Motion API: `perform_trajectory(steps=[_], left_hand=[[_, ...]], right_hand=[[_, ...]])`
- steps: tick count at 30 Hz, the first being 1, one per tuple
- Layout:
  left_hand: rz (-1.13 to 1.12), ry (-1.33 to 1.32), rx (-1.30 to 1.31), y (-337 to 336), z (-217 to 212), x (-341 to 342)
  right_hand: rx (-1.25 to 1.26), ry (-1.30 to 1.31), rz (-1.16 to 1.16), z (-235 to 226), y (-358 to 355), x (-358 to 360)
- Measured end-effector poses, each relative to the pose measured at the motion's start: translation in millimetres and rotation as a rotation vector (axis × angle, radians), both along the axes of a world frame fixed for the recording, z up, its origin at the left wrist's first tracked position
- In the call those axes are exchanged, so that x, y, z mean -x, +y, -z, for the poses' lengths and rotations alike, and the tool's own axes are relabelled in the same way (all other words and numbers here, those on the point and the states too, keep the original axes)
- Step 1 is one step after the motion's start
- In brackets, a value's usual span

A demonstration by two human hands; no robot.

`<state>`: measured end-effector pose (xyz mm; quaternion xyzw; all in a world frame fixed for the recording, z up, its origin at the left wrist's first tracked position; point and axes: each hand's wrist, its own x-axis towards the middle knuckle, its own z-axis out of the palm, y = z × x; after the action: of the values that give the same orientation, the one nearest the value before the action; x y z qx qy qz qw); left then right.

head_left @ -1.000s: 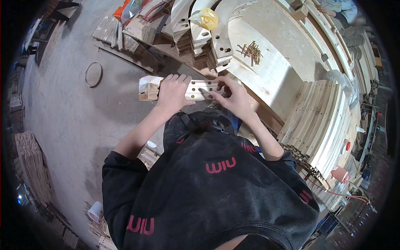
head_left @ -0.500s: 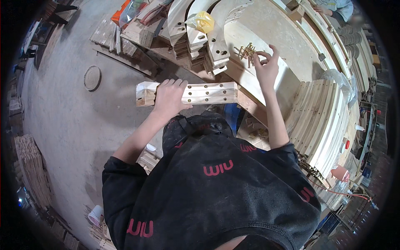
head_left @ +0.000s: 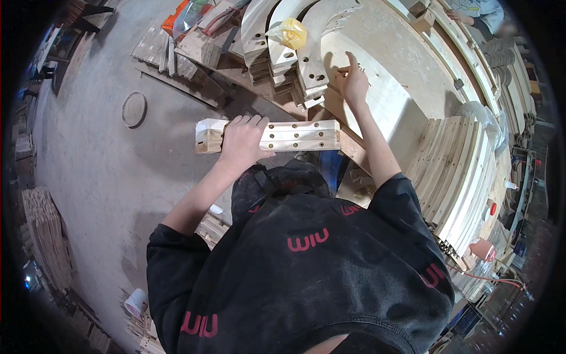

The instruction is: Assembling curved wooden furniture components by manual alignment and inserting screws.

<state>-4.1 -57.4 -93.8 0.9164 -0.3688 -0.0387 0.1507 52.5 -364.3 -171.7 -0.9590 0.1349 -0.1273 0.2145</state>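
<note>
My left hand is wrapped over the left part of a pale wooden block. The block is made of strips laid side by side, with rows of holes that seem to hold metal fittings; its right end meets the bench edge. Over on the bench, my right hand covers most of a small pile of brass-coloured screws. One finger points away from me, while thumb and forefinger are drawn close together at the hand's left side. Whatever they may pinch is too small to make out.
Stacked curved wooden pieces stand beyond the block, topped by a yellow plastic bag. Many long slats lie at the right. A round ring is on the floor at left. Another person's sleeve shows far right.
My right hand has shifted left over the screw pile, hiding most of it. My left hand keeps its grip on the wooden block.
</note>
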Motion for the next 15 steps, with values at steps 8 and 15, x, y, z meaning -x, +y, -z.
perform_trajectory(steps=[8, 15], left_hand=[[-0.019, -0.001, 0.024, 4, 1, -1], [0.023, -0.026, 0.018, -2, 0, -7]], right_hand=[[-0.864, -0.106, -0.088, -85, 20, 47], [-0.992, 0.102, -0.292, -120, 57, 118]])
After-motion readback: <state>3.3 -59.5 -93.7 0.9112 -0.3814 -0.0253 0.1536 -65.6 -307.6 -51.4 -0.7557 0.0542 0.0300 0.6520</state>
